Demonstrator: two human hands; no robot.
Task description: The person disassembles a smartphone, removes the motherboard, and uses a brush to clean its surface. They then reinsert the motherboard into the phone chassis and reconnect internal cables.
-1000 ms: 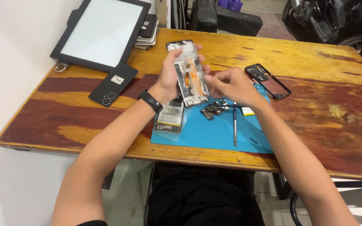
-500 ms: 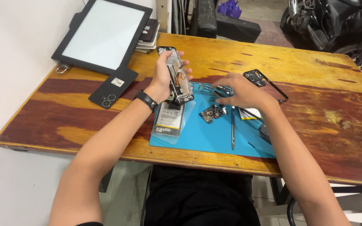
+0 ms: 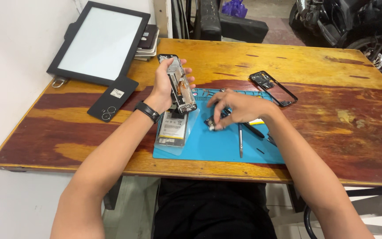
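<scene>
**Opened phone held over blue mat, small part pinched**

Wooden tabletop (image 3: 332,66): rectangular, glossy varnish, streaky yellow-to-red grain, some dark scuffs.

Framed panel (image 3: 100,42), far left corner: large flat rectangle, black border, pale matte face, lying tilted.

Blue mat (image 3: 219,144), near edge, centre: thin, rubbery-looking, rectangular.

Phone back cover (image 3: 112,98), left of mat: flat black slab, round camera rings at one end, small white sticker.

Phone frame (image 3: 273,88), just beyond mat's far right corner: hollow black rectangular rim, lying diagonal.

Battery (image 3: 172,129) on mat's left edge: flat pale rectangle in clear plastic.

Left hand (image 3: 164,86): closed around the opened phone body (image 3: 180,86), raised above mat's far left corner, long edge up; metal chassis with orange bits exposed. Black band on that wrist.

Right hand (image 3: 239,108): fingertips pinched on a small dark component (image 3: 212,123), low over mat centre.

Screwdriver (image 3: 240,139): slim metal shaft, flat on mat just right of that part.
</scene>
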